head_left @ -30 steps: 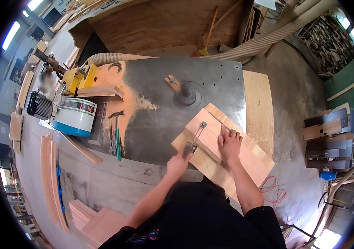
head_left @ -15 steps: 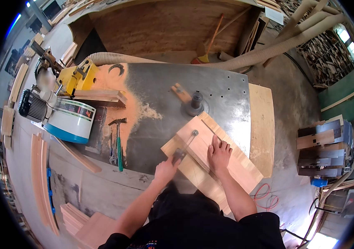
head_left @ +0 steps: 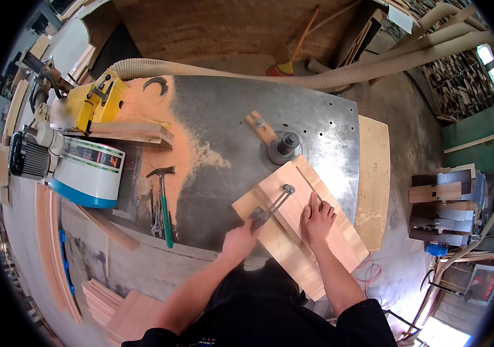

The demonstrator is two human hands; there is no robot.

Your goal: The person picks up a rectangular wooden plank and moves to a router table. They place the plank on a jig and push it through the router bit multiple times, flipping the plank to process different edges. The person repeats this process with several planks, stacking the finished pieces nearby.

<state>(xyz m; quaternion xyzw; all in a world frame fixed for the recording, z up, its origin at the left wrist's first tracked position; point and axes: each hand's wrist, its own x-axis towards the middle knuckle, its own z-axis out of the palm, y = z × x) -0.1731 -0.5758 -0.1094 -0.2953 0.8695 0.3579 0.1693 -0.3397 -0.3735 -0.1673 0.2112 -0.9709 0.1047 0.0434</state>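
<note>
My left hand [head_left: 240, 242] is closed on the base end of a metal toggle clamp [head_left: 280, 199], and its fingertips are partly hidden there. The clamp's twin-bar arm reaches over a pale pinkish board [head_left: 335, 242], with its tip at the board's upper face. Under this board lies a lighter wooden jig base [head_left: 278, 231] that overhangs the near table edge. On the board's right part rests my right hand [head_left: 318, 221], fingers out and pressing down, holding nothing. Just beyond the jig's far corner stands a dark round spindle [head_left: 284, 144], with a small wooden block [head_left: 260, 127] beside it.
The steel machine table [head_left: 223, 107] carries orange sawdust, a green-handled hammer [head_left: 165, 208] and wrenches [head_left: 156, 217]. A yellow and white motor unit [head_left: 87, 168] is at the left. A ribbed hose [head_left: 212, 70] runs along the back. Stacked boards [head_left: 441, 202] stand at the right.
The view has shifted slightly, and the clamp, now sharper, shows its arm over the board. My left hand stays at the clamp and my right hand on the board.
</note>
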